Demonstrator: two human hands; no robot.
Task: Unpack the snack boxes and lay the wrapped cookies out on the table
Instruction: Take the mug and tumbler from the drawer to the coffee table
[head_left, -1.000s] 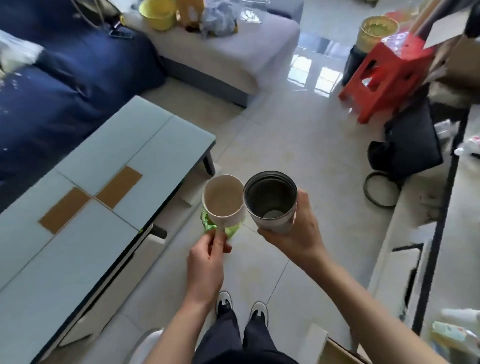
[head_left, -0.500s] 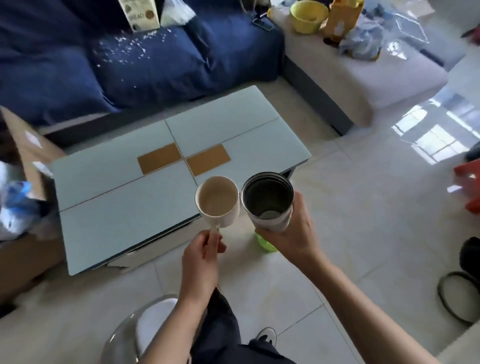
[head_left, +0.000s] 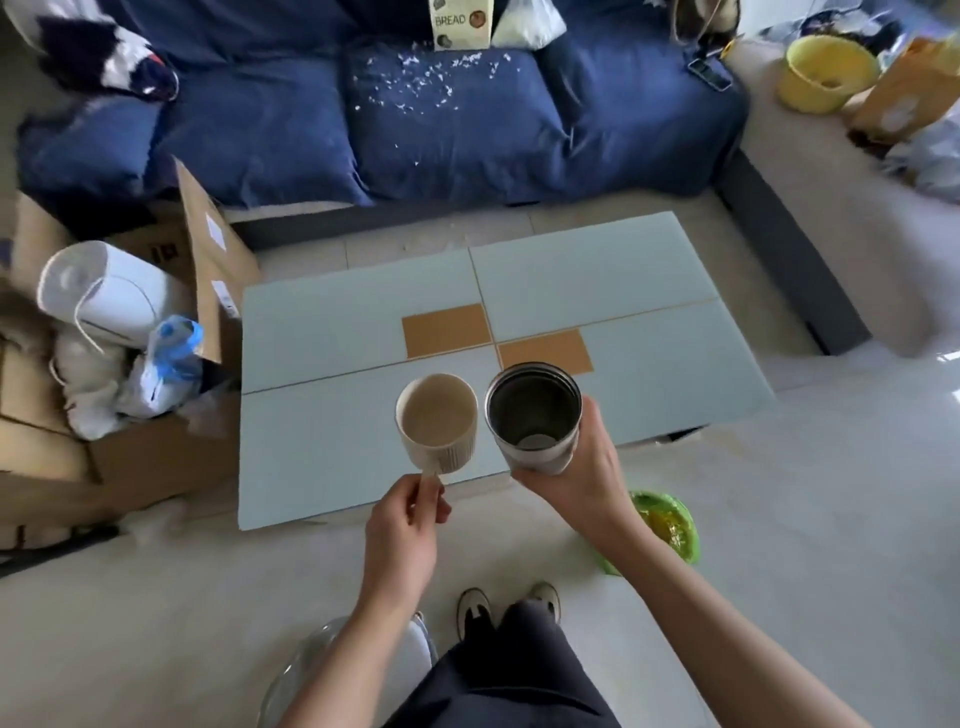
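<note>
The left hand (head_left: 402, 525) pinched the handle of a cream mug (head_left: 436, 422), seemingly empty; the right hand (head_left: 582, 467) gripped an open steel tumbler (head_left: 534, 415) above the pale tabletop (head_left: 337, 332). A "BREAD" box (head_left: 462, 23) stood on the sofa (head_left: 441, 130).

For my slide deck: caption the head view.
Left hand pinches a ribbed cream mug, right hand grips a steel tumbler above the pale-blue table.

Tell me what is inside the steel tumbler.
The steel tumbler in the right hand shows dark walls and a pale patch at the bottom; nothing else visible inside.
</note>
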